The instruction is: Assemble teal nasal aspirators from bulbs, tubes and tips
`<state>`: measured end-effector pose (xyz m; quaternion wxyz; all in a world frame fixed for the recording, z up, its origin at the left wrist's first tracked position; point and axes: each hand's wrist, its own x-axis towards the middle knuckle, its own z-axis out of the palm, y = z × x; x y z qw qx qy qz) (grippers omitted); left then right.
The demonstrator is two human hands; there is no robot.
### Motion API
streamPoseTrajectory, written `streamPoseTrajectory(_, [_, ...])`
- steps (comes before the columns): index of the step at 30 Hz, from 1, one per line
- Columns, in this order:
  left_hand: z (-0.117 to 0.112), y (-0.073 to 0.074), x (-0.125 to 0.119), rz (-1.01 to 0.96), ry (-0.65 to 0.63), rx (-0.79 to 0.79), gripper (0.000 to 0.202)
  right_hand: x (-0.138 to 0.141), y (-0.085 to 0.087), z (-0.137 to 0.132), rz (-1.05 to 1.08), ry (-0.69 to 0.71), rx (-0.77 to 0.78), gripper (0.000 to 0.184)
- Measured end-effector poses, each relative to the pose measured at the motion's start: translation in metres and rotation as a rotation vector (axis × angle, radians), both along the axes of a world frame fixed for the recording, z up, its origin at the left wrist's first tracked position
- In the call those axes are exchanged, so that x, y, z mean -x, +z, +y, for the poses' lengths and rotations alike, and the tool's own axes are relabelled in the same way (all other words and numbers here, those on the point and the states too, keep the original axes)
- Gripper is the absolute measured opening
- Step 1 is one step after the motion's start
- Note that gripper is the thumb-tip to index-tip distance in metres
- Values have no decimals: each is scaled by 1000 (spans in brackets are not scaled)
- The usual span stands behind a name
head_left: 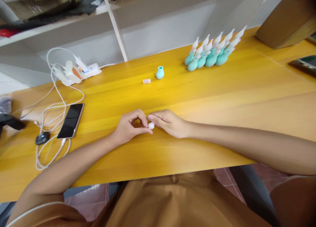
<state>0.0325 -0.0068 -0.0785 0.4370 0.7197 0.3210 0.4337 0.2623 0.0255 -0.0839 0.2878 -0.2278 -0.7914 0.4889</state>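
Note:
Low over the near part of the table, my left hand (133,125) and my right hand (170,123) meet at the fingertips. Between them is a small white nozzle piece (151,125), mostly covered by the fingers. My left thumb and index finger pinch it from one side, and the right thumb and fingers close on its other side. Farther back stands a teal rubber bulb (160,72) with its open mouth upward. Left of that bulb lies a small pale translucent connector (146,81).
Several teal bulb aspirators (213,54) with white pointed tips stand at the back right. To the left are a phone (71,120), tangled white cables, a black mouse-like item (42,138) and a power strip (92,70). A cardboard box (287,21) sits at the far right.

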Motion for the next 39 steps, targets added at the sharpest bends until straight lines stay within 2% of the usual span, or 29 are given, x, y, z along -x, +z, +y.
streamPoseTrajectory(11, [1, 1, 0, 16, -42, 88, 32, 0, -3, 2, 15, 33, -37, 49])
streamPoseTrajectory(16, [2, 0, -1, -13, -52, 128, 32, -1, -2, 2, 33, 36, 4, 49])
streamPoseTrajectory(26, [3, -1, 0, -2, -31, 125, 30, -1, -1, 0, 28, 33, 36, 58])
streamPoseTrajectory(30, [4, 0, 1, -17, -67, 77, 34, -2, 1, 4, 14, 27, 24, 58])
streamPoseTrajectory(32, [5, 1, 3, -38, -43, 48, 32, -5, 1, 14, -33, 5, -40, 57])
streamPoseTrajectory(37, [9, 3, 8, -3, 248, 24, 25, -16, 1, 44, -312, -38, -370, 53])
streamPoseTrajectory(39, [11, 2, 7, 94, 296, 44, 16, -17, 3, 48, -482, -107, -476, 50])
